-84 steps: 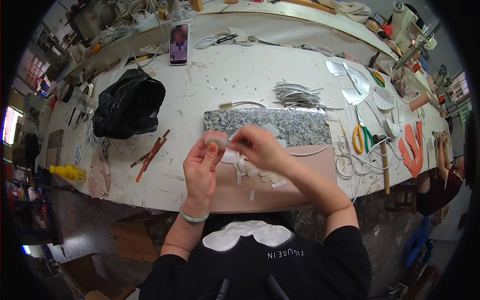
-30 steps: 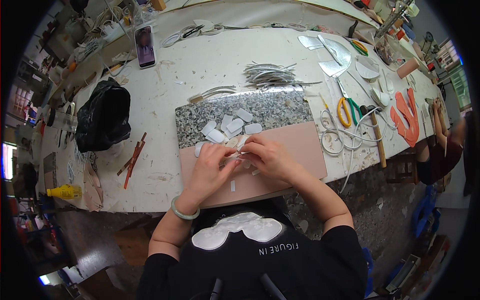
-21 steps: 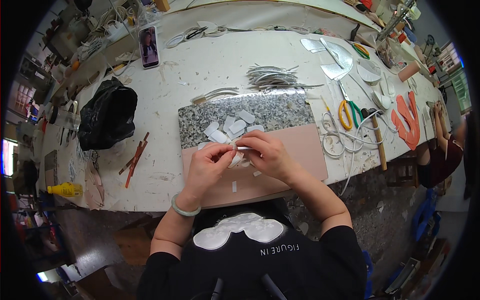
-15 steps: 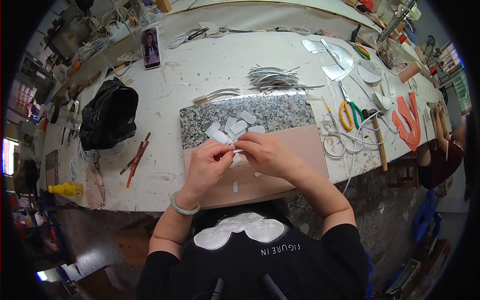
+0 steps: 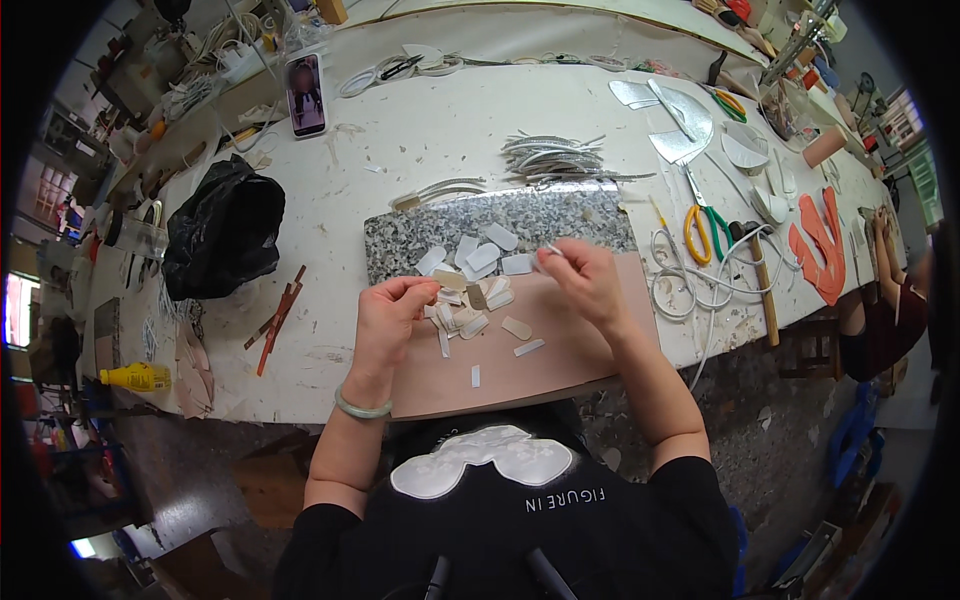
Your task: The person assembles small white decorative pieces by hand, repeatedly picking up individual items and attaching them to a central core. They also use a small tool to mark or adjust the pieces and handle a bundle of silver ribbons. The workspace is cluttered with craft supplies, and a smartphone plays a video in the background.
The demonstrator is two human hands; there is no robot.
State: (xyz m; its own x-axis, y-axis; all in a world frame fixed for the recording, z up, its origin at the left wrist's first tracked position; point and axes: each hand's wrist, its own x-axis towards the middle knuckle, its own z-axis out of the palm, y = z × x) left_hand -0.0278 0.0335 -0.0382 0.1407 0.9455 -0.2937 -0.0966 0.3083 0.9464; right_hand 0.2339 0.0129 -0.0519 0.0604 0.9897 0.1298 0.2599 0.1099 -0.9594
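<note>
My left hand (image 5: 393, 318) is closed in a pinch over the left side of a pinkish-tan sheet (image 5: 440, 385); what its fingertips hold, if anything, is hidden. To the right, my right hand (image 5: 588, 285) pinches a small white strip (image 5: 553, 249) that pokes out past thumb and finger. Between the hands lies a loose heap of small beige and white pieces (image 5: 465, 318), some rounded at one end. White round-ended tabs (image 5: 481, 257) are gathered just beyond, on a speckled grey stone slab (image 5: 580, 215). Two short white strips (image 5: 476, 376) rest nearer me.
Beyond the slab is a bundle of grey-white cords (image 5: 555, 157). Scissors with yellow and green handles (image 5: 697, 232), a hammer (image 5: 766, 290) and looped white cord (image 5: 672, 290) lie right. A black plastic bag (image 5: 225, 230) and propped phone (image 5: 306, 95) stand left. Someone sits far right.
My hands were together over the heap, both at a thin white piece. Now they are apart: the right has moved right and away with a white strip, the left slightly left, uncovering the heap.
</note>
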